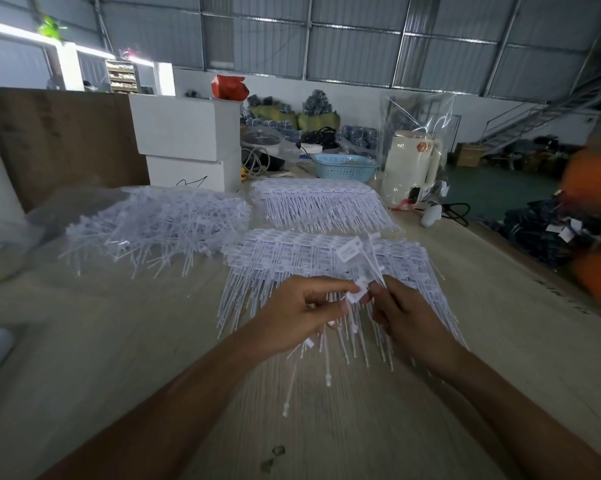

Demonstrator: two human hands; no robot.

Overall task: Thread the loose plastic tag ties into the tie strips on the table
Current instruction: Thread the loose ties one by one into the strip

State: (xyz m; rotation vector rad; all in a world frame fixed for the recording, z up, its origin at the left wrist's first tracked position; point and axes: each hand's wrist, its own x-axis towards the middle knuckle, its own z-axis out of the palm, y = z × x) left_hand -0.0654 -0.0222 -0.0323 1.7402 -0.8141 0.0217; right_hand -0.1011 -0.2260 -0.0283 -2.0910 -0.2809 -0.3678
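Pale wood-grain bench (119, 341) inside a large warehouse with corrugated metal walls and a steel staircase (541, 116) at far right. Nearest the person lies a tie strip (292, 251), a flat row of printed white tags with thin translucent plastic stems fanning toward the viewer. Over its near edge, the left hand (306, 317) and right hand (406, 317) meet, each pinching a small white tag tie (356, 294) between curled fingertips. Behind the strip lies a second strip (320, 195); left of it, a tangled heap of loose ties (153, 226). Further back stand white boxes (188, 140), a blue basket (344, 166) and a cream jug (410, 164).
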